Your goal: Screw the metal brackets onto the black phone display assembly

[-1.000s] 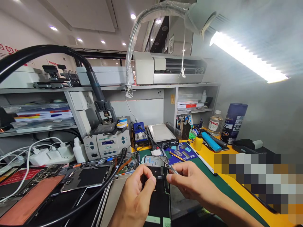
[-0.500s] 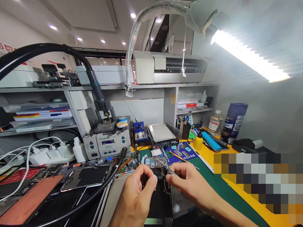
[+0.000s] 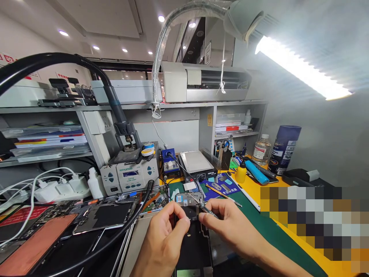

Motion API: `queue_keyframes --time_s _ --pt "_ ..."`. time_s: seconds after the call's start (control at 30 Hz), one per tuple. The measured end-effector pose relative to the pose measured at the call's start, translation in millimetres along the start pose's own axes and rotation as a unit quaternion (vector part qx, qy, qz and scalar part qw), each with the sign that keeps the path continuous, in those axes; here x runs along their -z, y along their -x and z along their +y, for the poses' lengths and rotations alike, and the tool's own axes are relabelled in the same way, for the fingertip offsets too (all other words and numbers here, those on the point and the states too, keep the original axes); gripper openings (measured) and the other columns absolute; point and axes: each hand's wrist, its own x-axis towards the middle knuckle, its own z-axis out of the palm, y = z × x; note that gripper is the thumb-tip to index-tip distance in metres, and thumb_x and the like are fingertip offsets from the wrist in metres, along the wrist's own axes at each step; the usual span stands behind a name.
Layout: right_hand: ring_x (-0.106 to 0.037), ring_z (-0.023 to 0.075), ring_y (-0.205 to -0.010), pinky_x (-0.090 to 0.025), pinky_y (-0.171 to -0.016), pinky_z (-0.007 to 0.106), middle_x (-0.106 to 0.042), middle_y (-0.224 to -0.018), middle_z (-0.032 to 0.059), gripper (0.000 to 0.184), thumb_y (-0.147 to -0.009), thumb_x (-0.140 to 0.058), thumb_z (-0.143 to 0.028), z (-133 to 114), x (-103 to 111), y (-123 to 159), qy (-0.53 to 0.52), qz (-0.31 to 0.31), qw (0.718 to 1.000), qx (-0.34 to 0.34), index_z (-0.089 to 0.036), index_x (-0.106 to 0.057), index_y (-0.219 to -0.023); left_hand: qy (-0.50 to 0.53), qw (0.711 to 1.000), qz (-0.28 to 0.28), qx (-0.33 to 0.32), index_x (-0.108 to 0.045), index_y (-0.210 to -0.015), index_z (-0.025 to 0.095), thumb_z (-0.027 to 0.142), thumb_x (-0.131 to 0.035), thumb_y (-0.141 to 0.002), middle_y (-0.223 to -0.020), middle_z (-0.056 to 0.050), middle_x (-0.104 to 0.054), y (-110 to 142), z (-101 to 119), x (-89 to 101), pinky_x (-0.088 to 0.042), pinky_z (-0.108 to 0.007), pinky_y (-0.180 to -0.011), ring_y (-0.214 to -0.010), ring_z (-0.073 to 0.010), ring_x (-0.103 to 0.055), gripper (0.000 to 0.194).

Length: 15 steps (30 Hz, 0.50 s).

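Note:
A dark, opened phone (image 3: 191, 246) lies in front of me, with labels and metal shields at its far end. My left hand (image 3: 165, 238) is over the phone's left side, thumb and index finger pinched together; whatever is between them is hidden. On the right side, my right hand (image 3: 227, 221) grips slim metal tweezers (image 3: 201, 206) between thumb and fingers. Their tips point up and left over the phone's far end. A green mat (image 3: 268, 231) stretches to the right of the phone.
A soldering station (image 3: 131, 179) stands behind on the left, and a black hose (image 3: 123, 231) runs across the left side. Phone parts (image 3: 109, 217) crowd that side. A heating plate (image 3: 196, 161) is at the back; a yellow bottle (image 3: 241, 173) and a white stick (image 3: 245, 192) lie rightward.
My right hand has shifted slightly left with the tweezers. My left hand stays pinched and has moved little. A little more of the phone shows between my hands.

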Motion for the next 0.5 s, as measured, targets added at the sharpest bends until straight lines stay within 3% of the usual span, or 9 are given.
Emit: queue_keyframes --time_s 0.2,0.37,0.5 --pt "-0.037 0.0118 -0.061 -0.029 -0.056 0.025 -0.045 -0.063 -0.0040 0.025 -0.082 -0.062 -0.031 -3.1 -0.2 1.0 -0.006 0.004 1.000 -0.006 -0.018 -0.052 -0.064 0.001 1.000 -0.007 0.005 -0.054 -0.072 0.020 0.050 -0.057 -0.085 -0.063 0.006 -0.039 -0.7 2.1 0.7 -0.028 -0.027 -0.056 -0.059 -0.0131 -0.033 0.033" --pt "-0.026 0.0073 -0.044 -0.021 -0.044 0.023 -0.038 -0.051 -0.0090 0.030 -0.083 -0.062 -0.033 -4.8 4.2 -0.5 -0.047 -0.020 0.998 -0.041 -0.021 -0.047 -0.061 0.047 0.998 -0.009 0.028 -0.061 -0.077 0.019 0.055 -0.060 -0.083 -0.065 0.004 -0.045 2.3 8.6 -0.9 -0.030 -0.025 -0.055 -0.061 -0.0128 -0.038 0.036" --pt "-0.022 0.0057 -0.037 -0.017 -0.040 0.023 -0.035 -0.044 -0.0104 0.032 -0.080 -0.064 -0.037 -5.9 6.3 -0.5 -0.075 -0.039 0.994 -0.065 -0.021 -0.046 -0.058 0.044 0.999 0.012 0.007 -0.066 -0.076 0.018 0.050 -0.065 -0.080 -0.064 0.003 -0.048 2.1 9.3 -2.3 -0.032 -0.025 -0.058 -0.062 -0.0134 -0.040 0.032"
